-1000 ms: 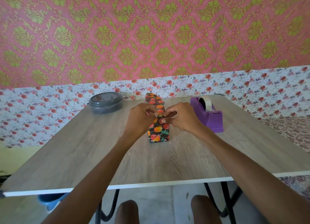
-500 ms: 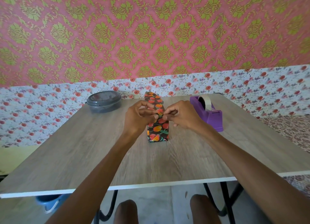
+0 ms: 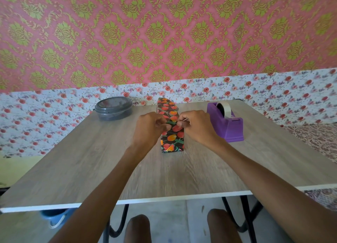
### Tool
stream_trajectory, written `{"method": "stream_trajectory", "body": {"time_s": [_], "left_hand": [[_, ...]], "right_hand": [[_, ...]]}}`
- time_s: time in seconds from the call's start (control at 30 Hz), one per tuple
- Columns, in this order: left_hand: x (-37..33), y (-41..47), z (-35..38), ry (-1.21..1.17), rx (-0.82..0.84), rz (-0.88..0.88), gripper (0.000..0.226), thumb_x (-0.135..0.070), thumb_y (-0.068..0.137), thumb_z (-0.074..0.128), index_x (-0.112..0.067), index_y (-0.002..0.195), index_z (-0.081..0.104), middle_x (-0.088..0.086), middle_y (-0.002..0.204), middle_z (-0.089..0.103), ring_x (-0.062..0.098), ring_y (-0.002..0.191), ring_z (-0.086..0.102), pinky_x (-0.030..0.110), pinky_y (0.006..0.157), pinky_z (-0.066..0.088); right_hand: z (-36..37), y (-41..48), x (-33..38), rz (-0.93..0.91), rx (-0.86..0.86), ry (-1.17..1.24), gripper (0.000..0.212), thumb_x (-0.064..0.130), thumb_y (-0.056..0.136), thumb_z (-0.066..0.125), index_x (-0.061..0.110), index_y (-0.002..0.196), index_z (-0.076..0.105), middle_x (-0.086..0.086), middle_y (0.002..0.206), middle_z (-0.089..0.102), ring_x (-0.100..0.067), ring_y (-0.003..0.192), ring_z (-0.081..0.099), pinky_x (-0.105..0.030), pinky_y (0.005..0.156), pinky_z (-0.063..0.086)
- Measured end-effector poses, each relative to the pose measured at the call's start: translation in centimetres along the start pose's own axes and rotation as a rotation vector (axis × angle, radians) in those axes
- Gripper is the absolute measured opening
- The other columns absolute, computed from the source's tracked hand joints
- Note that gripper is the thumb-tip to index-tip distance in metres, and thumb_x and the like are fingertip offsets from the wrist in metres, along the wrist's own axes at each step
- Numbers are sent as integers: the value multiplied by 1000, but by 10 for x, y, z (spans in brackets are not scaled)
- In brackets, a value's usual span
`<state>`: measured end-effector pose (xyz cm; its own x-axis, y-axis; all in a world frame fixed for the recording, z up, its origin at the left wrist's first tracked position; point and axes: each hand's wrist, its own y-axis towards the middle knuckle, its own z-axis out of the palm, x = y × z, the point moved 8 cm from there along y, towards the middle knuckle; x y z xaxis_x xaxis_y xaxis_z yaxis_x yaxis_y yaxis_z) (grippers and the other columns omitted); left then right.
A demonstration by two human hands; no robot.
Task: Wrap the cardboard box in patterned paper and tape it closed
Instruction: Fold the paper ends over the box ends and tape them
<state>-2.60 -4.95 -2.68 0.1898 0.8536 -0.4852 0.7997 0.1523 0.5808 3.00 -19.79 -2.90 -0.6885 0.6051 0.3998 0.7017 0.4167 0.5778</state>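
A narrow box wrapped in dark paper with red and orange fruit print [image 3: 172, 139] lies lengthwise in the middle of the wooden table [image 3: 87, 166]. My left hand [image 3: 148, 129] presses against its left top edge, fingers curled onto the paper. On the other side my right hand [image 3: 196, 127] pinches at the top edge, and a small pale sliver, possibly tape, shows between its fingertips. The near end of the box shows folded paper flaps. A purple tape dispenser [image 3: 227, 121] with a white roll stands just right of my right hand.
A round grey lidded container [image 3: 114, 108] sits at the table's far left. The table's white front edge [image 3: 127, 201] runs across the lower view, with black legs and my knees below. A blue tub [image 3: 54, 217] shows under the left corner. Patterned walls close the back.
Both hands stayed at the top of the box and shifted slightly apart. The box has not moved.
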Motion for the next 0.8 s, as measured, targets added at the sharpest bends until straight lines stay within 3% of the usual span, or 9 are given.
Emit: {"method": "stream_trajectory", "body": {"time_s": [0.1, 0.23, 0.3, 0.37, 0.43, 0.5, 0.63, 0.8], "left_hand": [[-4, 3, 1, 52, -18, 60, 13, -20, 84, 77, -10, 78, 72, 0, 74, 66, 7, 59, 53, 15, 52, 35], [-7, -4, 5, 98, -17, 169, 9, -12, 90, 70, -8, 83, 65, 0, 83, 59, 10, 67, 51, 12, 54, 34], [-10, -13, 5, 143, -43, 260, 5, -11, 90, 69, -8, 91, 66, 2, 91, 60, 13, 72, 55, 11, 58, 37], [-10, -20, 5, 159, -55, 341, 7, -10, 88, 70, -7, 94, 68, 7, 93, 63, 17, 72, 60, 19, 57, 47], [-9, -21, 2, 136, -52, 382, 7, -12, 88, 70, -7, 93, 70, 7, 91, 64, 19, 72, 62, 27, 57, 52], [-6, -20, -1, 95, -21, 391, 11, -15, 88, 70, -7, 95, 71, 5, 92, 63, 16, 74, 61, 28, 59, 53], [-3, -19, -1, 2, 62, 376, 25, -22, 84, 75, -11, 107, 71, 0, 96, 62, 11, 78, 62, 27, 67, 56], [-4, -17, -3, 3, 111, 360, 38, -38, 79, 76, -17, 110, 75, -2, 88, 60, 12, 73, 58, 31, 61, 52]], "right_hand": [[-1, -5, 4, -39, -53, -18, 13, 14, 91, 67, 11, 78, 71, 1, 74, 72, -20, 73, 67, -35, 67, 50], [-3, -13, 5, -115, -96, 101, 9, 10, 89, 68, 10, 81, 71, 5, 70, 69, -15, 66, 65, -39, 66, 53], [-1, -14, 0, -122, -60, 211, 5, 13, 88, 72, 13, 91, 76, 8, 76, 71, -6, 66, 66, -29, 65, 56], [1, -14, -7, -105, 5, 303, 24, 17, 85, 77, 14, 108, 76, 7, 98, 75, 4, 77, 67, -8, 62, 51], [2, -13, -15, -93, 59, 353, 33, 22, 81, 81, 16, 113, 74, 3, 103, 75, 5, 84, 67, -11, 63, 53], [0, -11, -18, -106, 79, 372, 31, 23, 78, 83, 14, 107, 76, 3, 99, 75, 2, 84, 69, -17, 64, 56], [-4, -10, -18, -167, 21, 355, 17, 17, 78, 83, 9, 92, 78, -2, 96, 76, -6, 78, 71, -10, 63, 53], [-7, -16, -12, -230, -54, 277, 11, 17, 80, 81, 11, 90, 79, 0, 97, 77, -3, 87, 71, -6, 67, 48]]}}
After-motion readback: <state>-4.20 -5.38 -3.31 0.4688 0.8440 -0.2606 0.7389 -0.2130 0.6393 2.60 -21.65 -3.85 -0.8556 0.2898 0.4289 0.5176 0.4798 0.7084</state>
